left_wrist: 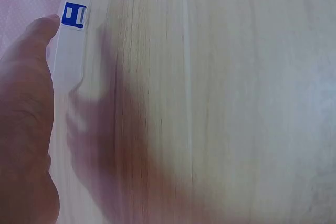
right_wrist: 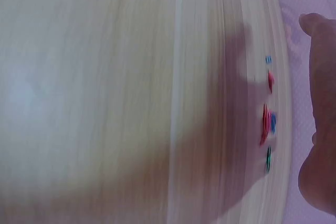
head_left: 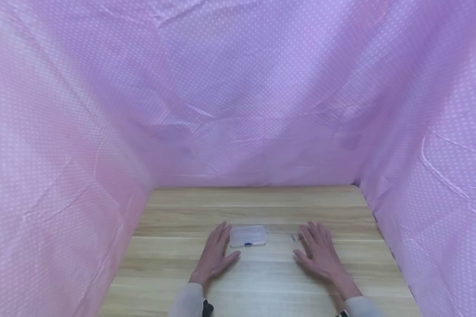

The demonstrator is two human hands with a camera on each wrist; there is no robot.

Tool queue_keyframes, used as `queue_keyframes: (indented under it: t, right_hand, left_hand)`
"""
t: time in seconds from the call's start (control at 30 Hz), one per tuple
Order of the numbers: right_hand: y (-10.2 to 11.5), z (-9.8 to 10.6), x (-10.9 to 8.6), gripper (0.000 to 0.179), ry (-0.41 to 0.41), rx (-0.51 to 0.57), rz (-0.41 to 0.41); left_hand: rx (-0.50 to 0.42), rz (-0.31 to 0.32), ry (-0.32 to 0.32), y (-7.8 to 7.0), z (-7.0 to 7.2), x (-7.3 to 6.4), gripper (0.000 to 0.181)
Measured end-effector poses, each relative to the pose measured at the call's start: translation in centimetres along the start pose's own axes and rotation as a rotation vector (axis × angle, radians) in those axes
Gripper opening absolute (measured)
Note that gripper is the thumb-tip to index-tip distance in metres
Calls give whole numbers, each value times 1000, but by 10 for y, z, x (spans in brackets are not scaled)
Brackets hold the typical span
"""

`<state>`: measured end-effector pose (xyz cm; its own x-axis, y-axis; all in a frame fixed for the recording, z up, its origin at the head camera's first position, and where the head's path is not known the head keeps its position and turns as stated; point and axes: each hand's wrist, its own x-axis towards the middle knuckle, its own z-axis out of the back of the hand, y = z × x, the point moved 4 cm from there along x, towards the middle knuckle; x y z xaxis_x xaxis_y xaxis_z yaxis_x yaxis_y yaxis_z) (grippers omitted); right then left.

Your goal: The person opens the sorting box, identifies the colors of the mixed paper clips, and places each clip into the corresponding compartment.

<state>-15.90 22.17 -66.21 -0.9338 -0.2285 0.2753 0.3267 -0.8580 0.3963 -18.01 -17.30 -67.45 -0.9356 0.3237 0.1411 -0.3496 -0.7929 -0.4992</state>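
Observation:
A clear plastic box with a blue latch lies closed on the table. Just to its left is my left hand, fingers straight and thumb spread towards the box's front corner. I cannot tell whether it touches the box. My right hand is stretched out over the table further right, palm down and holding nothing. By its fingertips lie small coloured paper clips; a blue paper clip shows beside the index finger. In the right wrist view several appear, among them a red paper clip and a green paper clip.
The wood-grain table has rounded back corners. Pink dotted cloth hangs behind it and along both sides. Bare wood lies between the two hands.

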Motion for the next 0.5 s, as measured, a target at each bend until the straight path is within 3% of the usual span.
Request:
queue_keyframes:
  t: [0.17,0.5]
  right_hand:
    - [15,-9,9,90,36,15,10]
    - [48,-30,25,89,76,66,82]
  left_hand:
    - [-11,19,24,-4,-3,2,97]
    - [21,-21,-35,-5,-8,4,89]
